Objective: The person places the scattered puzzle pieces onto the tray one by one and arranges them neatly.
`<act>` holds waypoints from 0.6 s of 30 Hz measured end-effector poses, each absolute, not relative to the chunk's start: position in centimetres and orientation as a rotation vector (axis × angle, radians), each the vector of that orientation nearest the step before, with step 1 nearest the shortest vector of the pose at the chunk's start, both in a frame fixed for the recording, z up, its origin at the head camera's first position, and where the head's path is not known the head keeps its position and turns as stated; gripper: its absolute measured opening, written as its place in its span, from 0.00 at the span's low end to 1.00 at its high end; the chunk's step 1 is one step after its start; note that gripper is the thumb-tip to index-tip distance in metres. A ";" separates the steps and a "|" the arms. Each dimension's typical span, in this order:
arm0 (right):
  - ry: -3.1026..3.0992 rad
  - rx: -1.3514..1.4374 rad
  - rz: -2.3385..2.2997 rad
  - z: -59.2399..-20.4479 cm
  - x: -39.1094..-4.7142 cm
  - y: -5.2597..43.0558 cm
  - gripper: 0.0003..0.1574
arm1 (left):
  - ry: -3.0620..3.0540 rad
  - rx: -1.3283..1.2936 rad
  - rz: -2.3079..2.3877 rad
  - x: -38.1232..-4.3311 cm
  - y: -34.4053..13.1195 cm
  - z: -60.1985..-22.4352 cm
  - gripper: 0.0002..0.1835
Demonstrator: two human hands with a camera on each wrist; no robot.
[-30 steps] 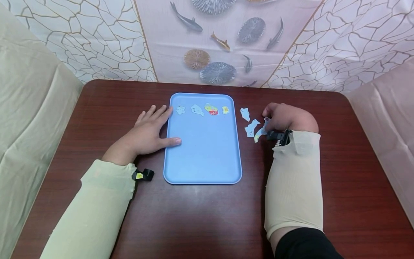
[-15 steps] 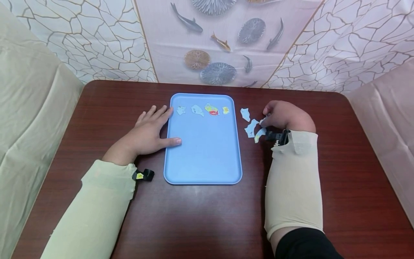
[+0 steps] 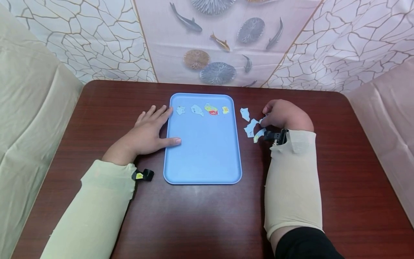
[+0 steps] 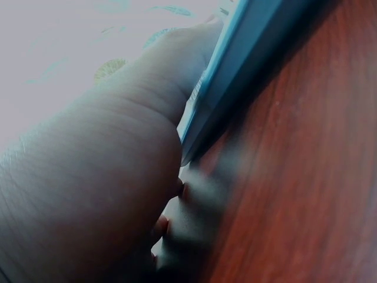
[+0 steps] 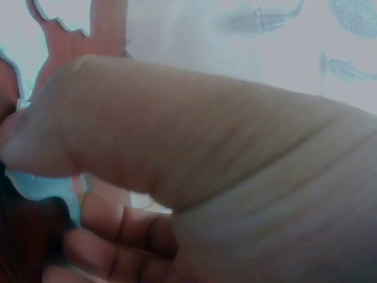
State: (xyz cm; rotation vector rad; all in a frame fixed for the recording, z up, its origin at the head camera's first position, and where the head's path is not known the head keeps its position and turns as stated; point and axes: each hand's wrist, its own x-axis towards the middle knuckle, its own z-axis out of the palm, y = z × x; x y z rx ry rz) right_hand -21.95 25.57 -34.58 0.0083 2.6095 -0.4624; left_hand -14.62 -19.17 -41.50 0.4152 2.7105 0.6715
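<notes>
My left hand (image 3: 145,135) rests at the left side of a blue tray (image 3: 202,151), fingers spread along its edge and thumb over the rim. Inside the tray, near its far end, several small irregular puzzle pieces lie in a row, among them a yellow-and-red piece (image 3: 211,109) and a small yellow piece (image 3: 225,110). My right hand (image 3: 286,114) is right of the tray, its thumb and fingers pinching a pale-blue puzzle piece (image 3: 261,121) mostly hidden beneath it. Close by lie a white-blue piece (image 3: 244,114), a larger pale piece (image 3: 250,128) and a curved piece (image 3: 258,135).
The dark wooden table (image 3: 200,223) reaches out on all sides of the tray. Patterned cloth (image 3: 226,43) hangs behind its far edge. Plain cloth (image 3: 32,108) stands at the left, and pinkish cloth (image 3: 388,126) at the right. Each wrist carries a small black camera.
My right hand has shifted slightly left, bringing the pinched puzzle piece nearer the larger pale one. The left hand and the tray stay where they were.
</notes>
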 end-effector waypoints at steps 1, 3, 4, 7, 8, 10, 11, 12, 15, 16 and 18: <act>2.610 0.008 -0.459 -34.5 -21.9 25.6 0.22 | 2.711 0.415 0.671 -14.6 -19.2 -41.5 0.65; 2.614 0.014 -0.455 -34.4 -22.0 25.5 0.23 | 2.711 0.416 0.671 -14.6 -19.2 -41.6 0.65; 2.615 0.019 -0.453 -34.4 -22.0 25.5 0.24 | 2.711 0.416 0.671 -14.6 -19.2 -41.6 0.65; 2.618 0.036 -0.460 -34.1 -22.0 25.4 0.28 | 2.712 0.415 0.673 -14.6 -19.3 -41.6 0.65; 2.623 0.038 -0.463 -33.9 -21.9 25.3 0.29 | 2.713 0.414 0.674 -14.7 -19.3 -41.6 0.65; 2.632 0.039 -0.465 -33.5 -21.9 25.2 0.31 | 2.713 0.413 0.676 -14.7 -19.2 -41.7 0.65; 2.640 0.034 -0.463 -33.3 -21.9 25.1 0.32 | 2.713 0.412 0.677 -14.7 -19.2 -41.7 0.65; 2.651 0.023 -0.458 -33.1 -21.9 25.0 0.32 | 2.714 0.412 0.676 -14.7 -19.2 -41.7 0.65; 2.674 -0.010 -0.460 -32.6 -21.8 24.7 0.34 | 2.713 0.412 0.677 -14.7 -19.2 -41.7 0.65; 2.682 -0.024 -0.464 -32.4 -21.8 24.6 0.35 | 2.712 0.411 0.677 -14.7 -19.3 -41.7 0.65; 2.693 -0.049 -0.485 -32.1 -21.8 24.3 0.38 | 2.711 0.412 0.679 -14.7 -19.3 -41.7 0.65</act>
